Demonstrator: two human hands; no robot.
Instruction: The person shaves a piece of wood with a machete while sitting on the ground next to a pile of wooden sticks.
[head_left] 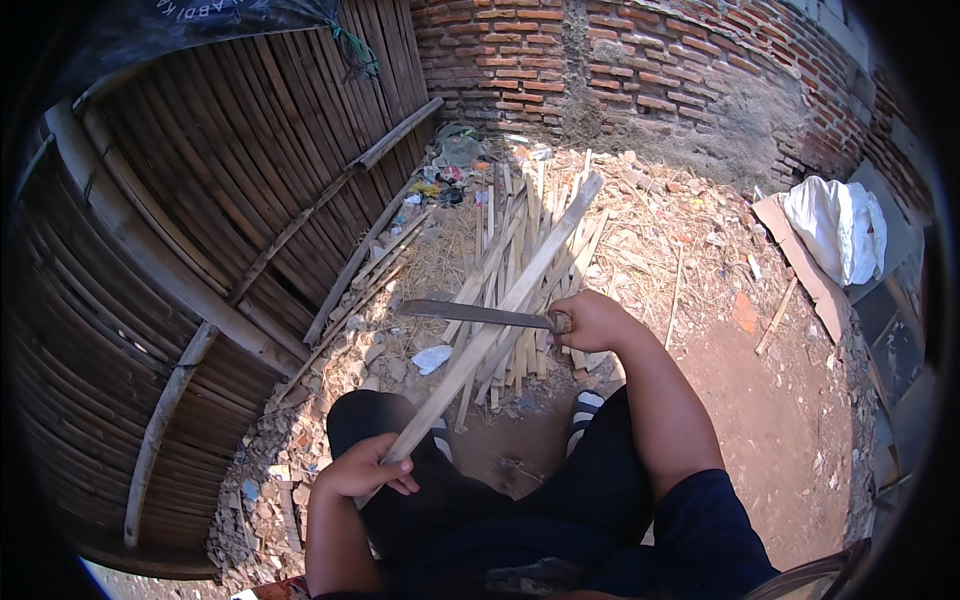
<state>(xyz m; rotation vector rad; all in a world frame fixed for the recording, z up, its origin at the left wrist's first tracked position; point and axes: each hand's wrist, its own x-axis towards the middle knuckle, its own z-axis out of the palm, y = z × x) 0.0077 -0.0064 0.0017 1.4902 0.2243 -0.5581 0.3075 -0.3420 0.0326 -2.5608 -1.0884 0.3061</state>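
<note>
Fingers of left hand grip bamboo slat; right hand clasps knife.

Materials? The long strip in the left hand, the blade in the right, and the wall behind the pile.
Strip: looks like split bamboo, pale and dry with a matt, fibrous face, like the pile of strips behind.
Blade: probably steel, dull grey, unpolished; its handle is hidden in the right hand.
Wall: red brick with rough grey mortar, bare.
Left hand grips the strip's near end.
</note>
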